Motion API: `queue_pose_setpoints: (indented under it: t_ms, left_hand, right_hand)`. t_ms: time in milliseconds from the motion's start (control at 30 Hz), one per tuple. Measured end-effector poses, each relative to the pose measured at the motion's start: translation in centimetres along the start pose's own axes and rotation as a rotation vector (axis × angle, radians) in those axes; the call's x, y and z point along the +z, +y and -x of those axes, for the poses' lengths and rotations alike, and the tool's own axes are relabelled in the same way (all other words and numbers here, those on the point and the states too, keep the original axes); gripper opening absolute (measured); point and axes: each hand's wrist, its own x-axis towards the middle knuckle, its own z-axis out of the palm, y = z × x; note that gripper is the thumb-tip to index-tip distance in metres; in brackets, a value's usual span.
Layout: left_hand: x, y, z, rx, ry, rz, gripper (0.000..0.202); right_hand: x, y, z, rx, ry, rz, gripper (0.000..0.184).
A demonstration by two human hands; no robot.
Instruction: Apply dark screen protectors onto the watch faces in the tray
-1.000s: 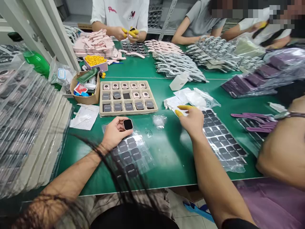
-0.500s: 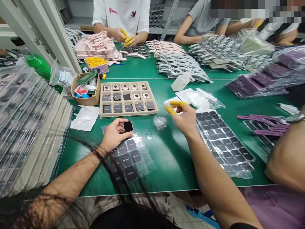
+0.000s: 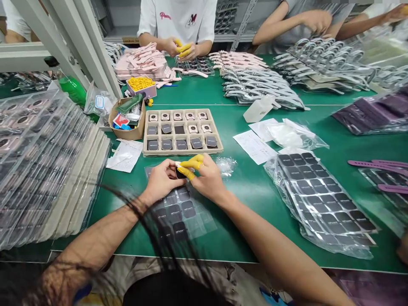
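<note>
My left hand (image 3: pixel 159 180) holds a small square watch case (image 3: pixel 179 174) with a dark screen, in the middle of the bench. My right hand (image 3: pixel 208 180), with yellow finger cots on its fingertips, is closed over the watch's face. A bit of white material (image 3: pixel 177 164) shows at its fingertips; its kind is unclear. The fingers cover most of the watch. Beneath lies a clear sheet of dark square screen films (image 3: pixel 174 211). Just beyond stands a beige compartment tray (image 3: pixel 183 152) with watch cases, several covered by dark films.
Stacked clear-covered trays (image 3: pixel 47 182) rise at left. A cardboard box (image 3: pixel 127 132) of small items stands beside the beige tray. More film sheets (image 3: pixel 318 191) lie at right, near papers (image 3: pixel 255 146). Watch straps (image 3: pixel 261 87) are piled across the bench, where co-workers' hands (image 3: pixel 183 50) work.
My right hand has moved left from beside the papers to the watch in my left hand, and its fingers now cover the screen. The camera view has shifted slightly right.
</note>
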Motion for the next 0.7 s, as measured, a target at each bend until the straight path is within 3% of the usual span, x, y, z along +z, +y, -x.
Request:
queue_pose_setpoints:
  t_ms: [67,200,333,467,567,633,700]
  left_hand:
    - [0.0,-0.2,0.0,0.003,0.003,-0.014,0.046]
    - [-0.1,-0.5,-0.2,-0.004,0.002,-0.001,0.051]
    - [-0.1,-0.7,-0.4,0.023,-0.016,-0.008,0.05]
    - [-0.1,-0.7,-0.5,0.025,0.017,0.007,0.051]
    - [-0.1,-0.8,-0.5,0.05,-0.011,0.003,0.049]
    - [-0.1,-0.9,-0.5,0.056,-0.02,0.007,0.049]
    - [-0.2,-1.0,-0.5,0.058,-0.012,0.006,0.05]
  right_hand:
    - [0.2,-0.1,-0.4,-0.013,-0.014,0.044,0.016]
    - [0.7,0.3,-0.3,0.015,0.127,0.146,0.02]
    - [0.6,1.9,-0.2,-0.051,0.04,0.155,0.02]
    - [0.2,3.3,-0.4,0.081,0.267,0.297,0.024]
    - [0.4,3.0,-0.5,-0.022,0.131,0.247,0.025]
    - [0.1,2.6,-0.5,0.025,-0.009,0.264,0.025]
    - [-0.7,1.9,0.3,0.137,-0.009,0.385,0.026]
